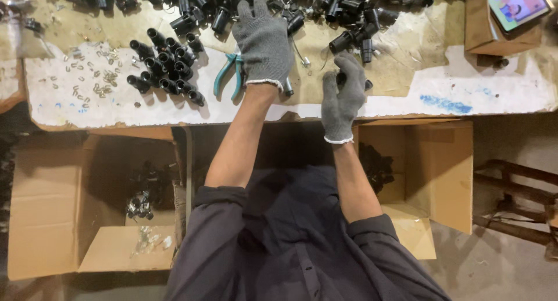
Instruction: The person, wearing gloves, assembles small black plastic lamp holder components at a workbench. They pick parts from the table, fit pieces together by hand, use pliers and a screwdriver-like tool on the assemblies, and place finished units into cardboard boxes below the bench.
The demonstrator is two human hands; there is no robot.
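My left hand, in a grey knit glove, reaches far across the workbench with fingers spread, its fingertips at the pile of black cylindrical parts along the back edge. Teal-handled pliers lie just left of that wrist. My right hand, also gloved, hovers nearer the bench's front edge and is curled around a small black cylindrical part that pokes out past the fingers.
A tidy cluster of black parts lies on the left of the bench, beside scattered small metal clips. Open cardboard boxes sit below the bench at left and right. A lit screen rests on a box at top right.
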